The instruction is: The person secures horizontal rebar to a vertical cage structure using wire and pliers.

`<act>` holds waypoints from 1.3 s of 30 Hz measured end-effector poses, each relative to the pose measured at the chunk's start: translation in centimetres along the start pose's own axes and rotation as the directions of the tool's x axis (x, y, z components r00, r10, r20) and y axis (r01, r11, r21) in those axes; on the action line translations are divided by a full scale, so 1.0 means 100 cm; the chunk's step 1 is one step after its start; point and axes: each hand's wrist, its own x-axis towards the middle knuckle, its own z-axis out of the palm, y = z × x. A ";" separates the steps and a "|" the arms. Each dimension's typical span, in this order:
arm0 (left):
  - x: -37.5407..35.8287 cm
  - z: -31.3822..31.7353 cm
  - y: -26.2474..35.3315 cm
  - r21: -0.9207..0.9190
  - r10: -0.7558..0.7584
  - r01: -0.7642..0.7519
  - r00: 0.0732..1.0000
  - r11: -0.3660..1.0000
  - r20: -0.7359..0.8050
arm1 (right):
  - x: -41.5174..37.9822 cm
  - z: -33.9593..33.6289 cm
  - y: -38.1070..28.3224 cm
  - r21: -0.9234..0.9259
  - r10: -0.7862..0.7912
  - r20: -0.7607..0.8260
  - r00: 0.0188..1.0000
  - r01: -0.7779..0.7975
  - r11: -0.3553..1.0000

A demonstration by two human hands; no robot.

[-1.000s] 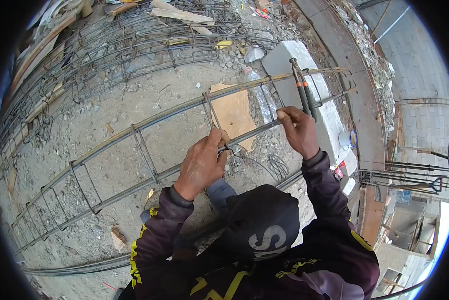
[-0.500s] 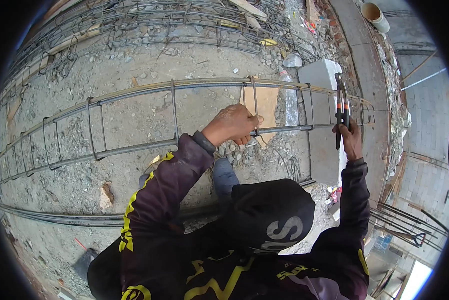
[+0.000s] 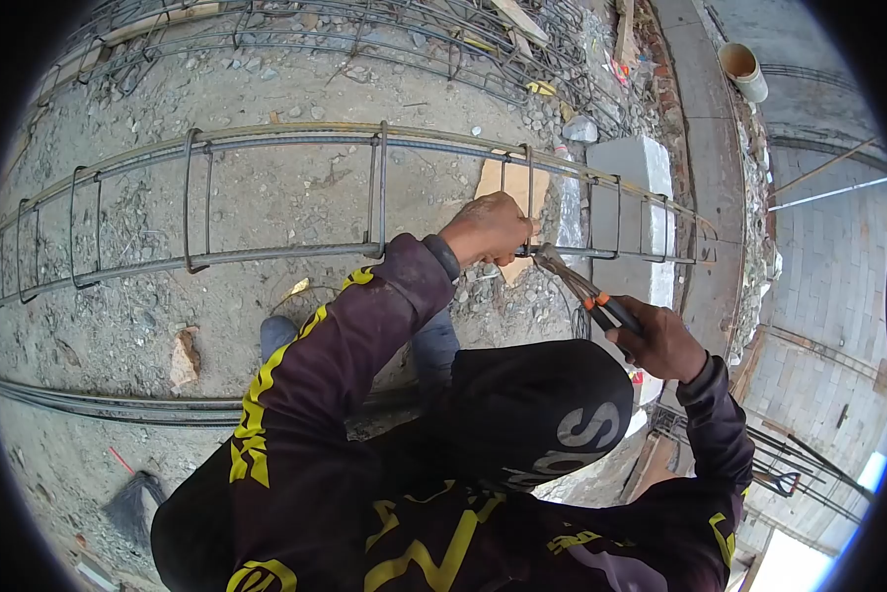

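Note:
A long steel rebar cage (image 3: 295, 255), with square stirrups around lengthwise bars, runs across the view in front of me. My left hand (image 3: 493, 230) is closed at the near bar, its fingertips against the joint with a stirrup (image 3: 531, 187); whatever is pinched there is hidden. My right hand (image 3: 660, 338) grips the black handles of a pair of pincers (image 3: 569, 276) with orange bands. The pincers' jaws reach that same joint, right beside my left fingertips.
A pale block (image 3: 616, 163) stands under the cage's right end. A plastic bottle (image 3: 570, 212) and a cardboard piece (image 3: 498, 183) lie beneath the bars. More rebar cages (image 3: 364, 44) lie behind on rubble, and loose bars (image 3: 117, 402) lie near my feet. A bucket (image 3: 742, 71) is at far right.
My right hand has brought the pincers left and down from the cage's right end to the joint at my left hand. The pincers turned from upright to slanting. The view has shifted somewhat.

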 end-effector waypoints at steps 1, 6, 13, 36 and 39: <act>0.000 0.000 0.001 0.027 -0.013 0.013 1.000 1.000 0.001 | 0.001 -0.004 -0.003 0.005 0.034 0.029 0.999 -0.034 0.999; 0.007 0.000 -0.005 0.249 0.101 -0.111 0.994 0.962 0.051 | 0.002 -0.021 -0.022 -0.132 -0.028 0.084 0.996 0.039 0.991; -0.003 0.001 0.009 0.106 -0.031 0.036 0.998 0.994 -0.047 | 0.004 -0.022 -0.032 -0.190 -0.017 0.063 0.998 0.029 0.981; 0.008 0.006 0.000 0.181 -0.017 0.029 0.997 0.983 -0.071 | 0.004 0.008 -0.006 -0.057 -0.113 0.053 0.992 0.116 0.992; -0.001 0.002 0.012 0.219 -0.065 0.070 0.997 0.973 -0.030 | 0.010 0.070 0.050 0.314 -0.151 -0.052 0.987 0.160 0.936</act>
